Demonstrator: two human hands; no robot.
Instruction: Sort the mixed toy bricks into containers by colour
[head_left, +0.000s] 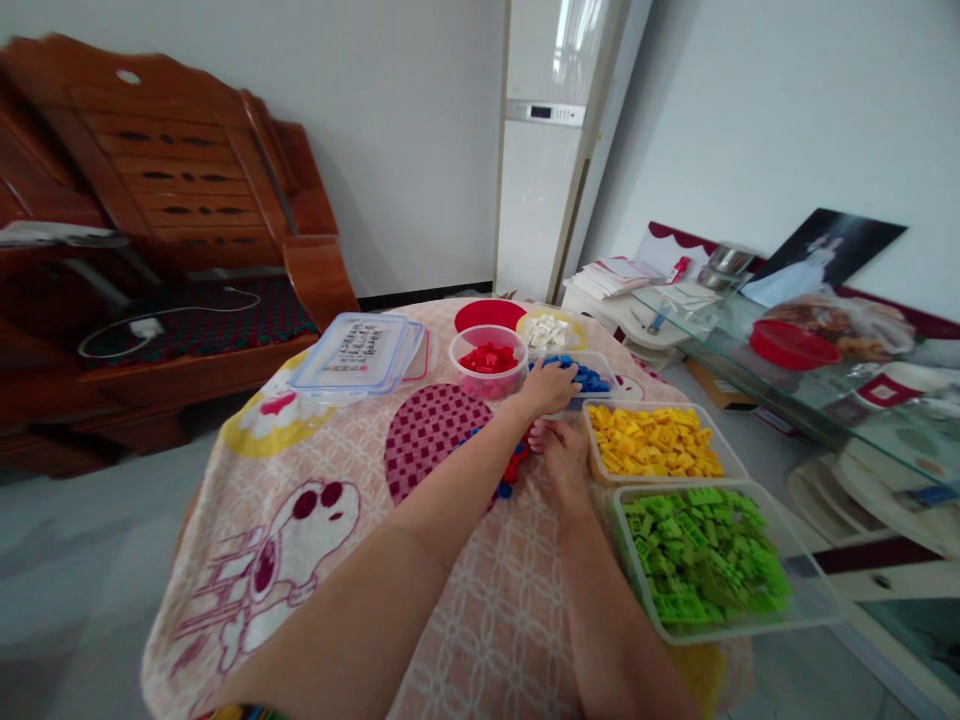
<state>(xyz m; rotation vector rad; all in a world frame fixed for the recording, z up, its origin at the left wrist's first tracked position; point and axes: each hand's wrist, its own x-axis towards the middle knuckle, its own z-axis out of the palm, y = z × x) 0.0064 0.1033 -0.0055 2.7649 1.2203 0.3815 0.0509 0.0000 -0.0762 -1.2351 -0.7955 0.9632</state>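
Observation:
My left hand [551,387] reaches across to a clear tub [613,378] of blue building bricks [592,377]. Its fingers are apart and touch the bricks on top. Closer to me, my right hand [561,448] is low over the tablecloth, its fingers curled against a small red-and-blue brick build [514,464]. My left forearm hides part of that build; some blue bits show on its far side. Just beyond my left hand stands a round clear tub [489,388] with red bricks [487,358] inside.
To the right are tubs of yellow bricks [652,440] and green bricks [705,555]. White bricks [549,331] lie in a yellow-rimmed container at the back, near a red lid [490,317]. Stacked clear lids [356,352] sit back left. A cluttered glass table [795,385] stands right.

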